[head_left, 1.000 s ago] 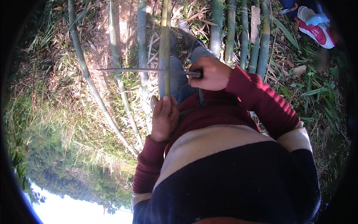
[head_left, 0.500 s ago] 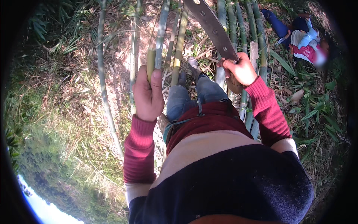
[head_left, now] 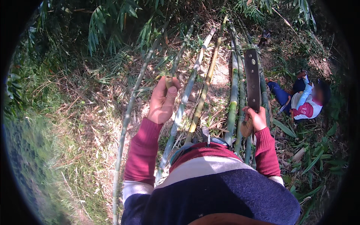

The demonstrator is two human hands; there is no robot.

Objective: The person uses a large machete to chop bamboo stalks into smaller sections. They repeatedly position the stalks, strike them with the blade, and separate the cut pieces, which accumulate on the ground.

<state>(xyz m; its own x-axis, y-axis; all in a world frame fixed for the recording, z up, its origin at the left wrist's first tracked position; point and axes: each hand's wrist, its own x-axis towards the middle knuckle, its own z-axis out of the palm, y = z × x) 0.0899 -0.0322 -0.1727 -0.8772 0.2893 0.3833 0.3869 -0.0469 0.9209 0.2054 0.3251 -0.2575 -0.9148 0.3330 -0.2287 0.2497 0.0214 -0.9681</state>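
Note:
My left hand (head_left: 161, 105) is closed round a short, thin piece of green bamboo (head_left: 169, 81), whose cut end shows above the thumb. In my right hand (head_left: 257, 119) is a machete, gripped by its brown handle (head_left: 246, 128). Its wide dark blade (head_left: 252, 80), pierced with several holes, points away from me, apart from the bamboo piece. Beneath both hands, long bamboo poles lie on the ground. A yellowish pole (head_left: 205, 86) and a blue-green pole (head_left: 183, 105) run between my hands, and a green pole (head_left: 232, 101) passes just left of the machete.
Another person (head_left: 302, 99) is low to the ground at the right. A lone bamboo pole (head_left: 127, 120) stretches along the left. Dry leaves and litter (head_left: 97, 116) cover the ground. Leafy branches (head_left: 101, 28) hang at the far side, and green plants (head_left: 315, 157) grow at the right.
The view has tilted to show more ground ahead. The machete has swung from slanting left to pointing straight away. The bamboo piece now shows shorter, its cut end more toward me.

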